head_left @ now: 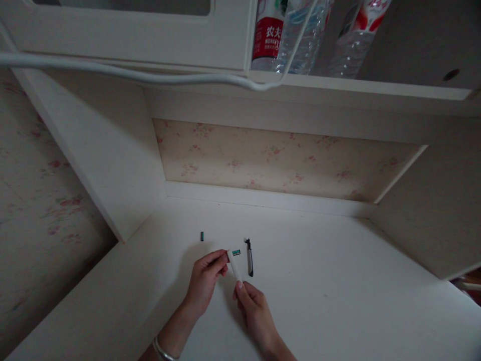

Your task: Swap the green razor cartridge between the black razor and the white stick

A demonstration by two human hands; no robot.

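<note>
A slim white strip-like handle [235,265] is held between my two hands, tilted with its upper end to the left. My left hand [206,276] is closed, its thumb and fingers pinching at the upper end. My right hand [253,306] grips the lower end between thumb and fingers. Just right of the upper end is a small green-and-black razor cartridge [236,252]; I cannot tell whether it is attached or lies on the desk. Beside my hands, a black razor handle [250,259] lies on the desk. Another small green-and-black cartridge [202,236] lies farther back, to the left.
The white desk [319,281] is bounded by a left side panel [108,150] and a right panel [424,200]. Overhead, a shelf [338,87] carries several plastic bottles [268,37]. A white cable [150,76] hangs across the cabinet front.
</note>
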